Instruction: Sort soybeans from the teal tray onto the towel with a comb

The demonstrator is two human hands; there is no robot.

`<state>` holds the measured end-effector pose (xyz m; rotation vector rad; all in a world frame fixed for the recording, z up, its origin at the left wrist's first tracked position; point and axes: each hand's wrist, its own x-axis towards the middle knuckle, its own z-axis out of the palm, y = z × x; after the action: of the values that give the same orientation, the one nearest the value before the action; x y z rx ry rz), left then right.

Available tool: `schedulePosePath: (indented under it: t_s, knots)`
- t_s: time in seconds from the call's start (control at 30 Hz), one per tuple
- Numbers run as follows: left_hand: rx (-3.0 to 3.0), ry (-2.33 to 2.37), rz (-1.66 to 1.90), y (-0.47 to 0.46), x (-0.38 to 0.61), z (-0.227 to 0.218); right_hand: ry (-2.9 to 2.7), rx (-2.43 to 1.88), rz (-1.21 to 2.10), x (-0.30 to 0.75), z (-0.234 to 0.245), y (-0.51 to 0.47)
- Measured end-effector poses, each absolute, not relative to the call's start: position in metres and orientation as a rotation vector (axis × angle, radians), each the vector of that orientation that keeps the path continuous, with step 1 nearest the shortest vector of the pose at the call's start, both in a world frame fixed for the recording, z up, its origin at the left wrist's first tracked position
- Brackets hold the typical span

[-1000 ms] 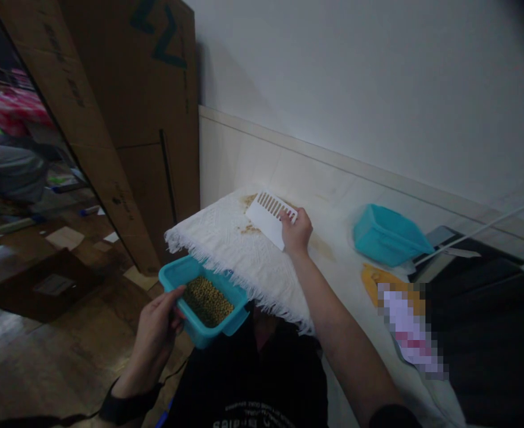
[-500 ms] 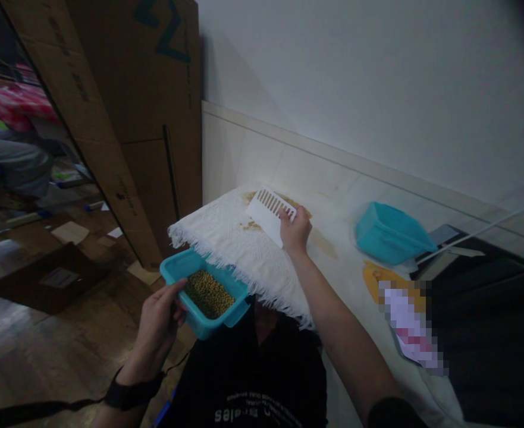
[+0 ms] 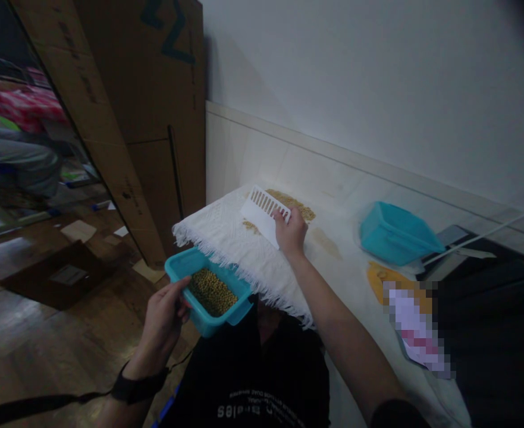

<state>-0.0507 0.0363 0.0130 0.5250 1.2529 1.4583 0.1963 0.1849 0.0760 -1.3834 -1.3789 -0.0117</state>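
My left hand (image 3: 166, 315) grips the near-left rim of a teal plastic container (image 3: 184, 261), thumb over the edge. Small yellowish beans (image 3: 212, 291) lie inside it. The container is held just below the fringed edge of a white tablecloth (image 3: 226, 214). In my right hand (image 3: 292, 229) is a white slotted plastic plate (image 3: 262, 217), pinched at its right end and tilted over the cloth. Behind the plate a heap of beans (image 3: 297, 205) is spread on the cloth, and a smaller patch (image 3: 250, 226) lies in front of it.
To the right stand a second teal container (image 3: 395, 232), a yellow item (image 3: 377, 279) and a black bag-like object (image 3: 489, 333). A tall cardboard box (image 3: 154, 119) rises at the left beside the table. Another person's legs (image 3: 16, 148) show at far left. A white wall closes the back.
My right hand has shifted the slotted plate slightly left over the cloth, so more of the bean heap shows behind it. The container stays under the edge; the view has turned slightly.
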Motion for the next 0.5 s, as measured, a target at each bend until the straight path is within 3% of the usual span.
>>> schedulePosePath:
  t_s: [0.5]
  knots:
    - [0.546,1.256,1.467,0.0365,-0.0521,0.0107,-1.444,-1.304,0.044,0.1885,0.0794,0.1761]
